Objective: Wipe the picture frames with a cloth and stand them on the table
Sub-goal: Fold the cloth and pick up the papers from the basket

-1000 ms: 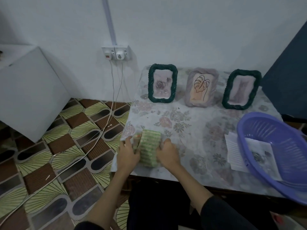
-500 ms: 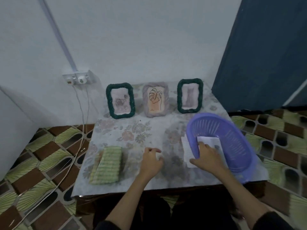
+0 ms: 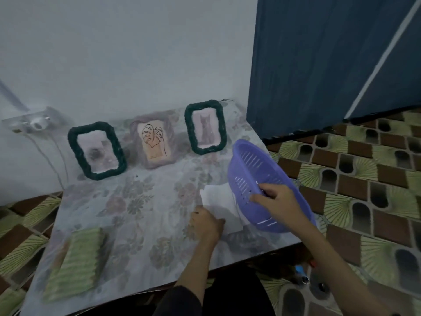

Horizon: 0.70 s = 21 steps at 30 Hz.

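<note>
Here, head view, looking down on a table (image 3: 141,213) with a floral covering, set against a pale wall (image 3: 127,53).

Along the table's far edge, three picture frames standing upright in a row, slightly apart from one another: left green frame (image 3: 96,150), dark and rope-like, around a blurred picture; middle frame (image 3: 155,143), pale mauve, around a line drawing of a leaf; right green frame (image 3: 206,126), around a faint cat-like figure.

At the near left corner of the table, folded green cloth (image 3: 77,263), ribbed, lying flat, well apart from both hands.

Left hand (image 3: 207,224) resting on the near edge of a white paper sheet (image 3: 221,201) that lies on the table; fingers bent, whether pinching the sheet or only pressing it not discernible.

Right hand (image 3: 275,199) gripping the near rim of a purple slotted basket (image 3: 252,176), fingers curled over the rim, basket tilted with its far side up and partly overlapping the paper sheet.

On the wall at left, a white socket (image 3: 34,123) with cables (image 3: 54,160) hanging down toward the floor. At right, a dark blue panel (image 3: 319,60) with a pale diagonal stripe. Around the table, patterned floor tiles (image 3: 364,179) in brown and green.
</note>
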### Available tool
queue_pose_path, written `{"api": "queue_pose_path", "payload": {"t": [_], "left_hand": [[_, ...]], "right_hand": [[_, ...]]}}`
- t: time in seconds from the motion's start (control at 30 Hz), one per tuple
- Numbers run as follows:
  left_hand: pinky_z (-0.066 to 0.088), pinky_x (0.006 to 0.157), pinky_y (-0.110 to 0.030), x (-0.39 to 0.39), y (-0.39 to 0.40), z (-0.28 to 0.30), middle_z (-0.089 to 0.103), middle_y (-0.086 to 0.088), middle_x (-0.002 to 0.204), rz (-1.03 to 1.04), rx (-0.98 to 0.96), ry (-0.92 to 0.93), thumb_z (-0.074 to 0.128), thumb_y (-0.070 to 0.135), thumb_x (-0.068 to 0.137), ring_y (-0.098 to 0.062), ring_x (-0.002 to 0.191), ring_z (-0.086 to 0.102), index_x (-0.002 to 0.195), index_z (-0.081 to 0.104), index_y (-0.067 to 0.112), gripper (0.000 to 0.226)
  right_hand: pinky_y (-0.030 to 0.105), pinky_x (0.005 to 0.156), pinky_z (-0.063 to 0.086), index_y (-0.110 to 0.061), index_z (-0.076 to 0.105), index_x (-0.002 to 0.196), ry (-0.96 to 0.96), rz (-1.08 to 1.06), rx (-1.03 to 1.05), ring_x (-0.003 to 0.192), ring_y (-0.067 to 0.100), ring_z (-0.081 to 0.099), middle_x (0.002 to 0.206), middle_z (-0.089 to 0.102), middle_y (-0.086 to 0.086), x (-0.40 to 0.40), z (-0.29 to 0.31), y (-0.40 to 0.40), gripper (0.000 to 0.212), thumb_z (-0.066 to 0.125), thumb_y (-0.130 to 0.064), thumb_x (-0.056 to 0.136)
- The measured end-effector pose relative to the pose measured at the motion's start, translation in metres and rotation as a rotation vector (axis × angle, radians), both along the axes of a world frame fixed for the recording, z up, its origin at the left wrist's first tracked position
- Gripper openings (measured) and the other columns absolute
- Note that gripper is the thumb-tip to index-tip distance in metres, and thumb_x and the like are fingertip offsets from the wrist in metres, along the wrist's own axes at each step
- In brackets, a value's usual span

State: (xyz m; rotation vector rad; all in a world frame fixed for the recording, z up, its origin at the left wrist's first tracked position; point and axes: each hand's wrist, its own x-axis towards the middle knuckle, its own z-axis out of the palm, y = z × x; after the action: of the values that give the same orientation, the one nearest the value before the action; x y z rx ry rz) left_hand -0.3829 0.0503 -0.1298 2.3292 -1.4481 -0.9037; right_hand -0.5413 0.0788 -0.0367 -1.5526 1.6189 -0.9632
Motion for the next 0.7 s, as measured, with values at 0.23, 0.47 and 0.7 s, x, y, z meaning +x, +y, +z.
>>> {"api": "queue_pose_path", "payload": {"t": [0.23,0.47,0.7], "left_hand": [[0.051,0.075,-0.028,0.001,-0.012,0.001,0.067,-0.016,0.108,0.053,0.019,0.227,0.078,0.015,0.069,-0.029,0.099,0.065,0.109,0.063,0.002,0.045],[0.042,0.087,-0.036,-0.029,-0.005,-0.003,0.036,-0.02,0.125,0.045,-0.103,0.207,0.083,0.019,0.061,-0.036,0.112,0.042,0.122,0.04,-0.006,0.078],[0.035,0.093,-0.036,-0.035,-0.003,-0.001,0.034,-0.021,0.13,0.127,-0.108,0.069,0.071,0.019,0.074,-0.035,0.122,0.034,0.123,0.037,-0.004,0.064]], "right_hand": [[0.036,0.058,0.025,0.007,0.062,0.076,-0.075,0.035,-0.002,0.052,0.019,0.027,0.045,0.034,-0.004,0.003,-0.007,0.001,0.022,0.064,-0.013,0.084],[0.034,0.056,0.028,-0.003,0.065,0.07,-0.04,0.027,-0.006,0.051,0.017,0.03,0.047,0.034,-0.003,0.005,-0.007,0.002,0.017,0.065,-0.015,0.081],[0.03,0.052,0.021,-0.004,0.038,0.057,0.198,0.082,-0.077,0.05,0.017,0.025,0.051,0.028,0.01,0.018,-0.017,0.007,0.035,0.06,-0.02,0.08]]}}
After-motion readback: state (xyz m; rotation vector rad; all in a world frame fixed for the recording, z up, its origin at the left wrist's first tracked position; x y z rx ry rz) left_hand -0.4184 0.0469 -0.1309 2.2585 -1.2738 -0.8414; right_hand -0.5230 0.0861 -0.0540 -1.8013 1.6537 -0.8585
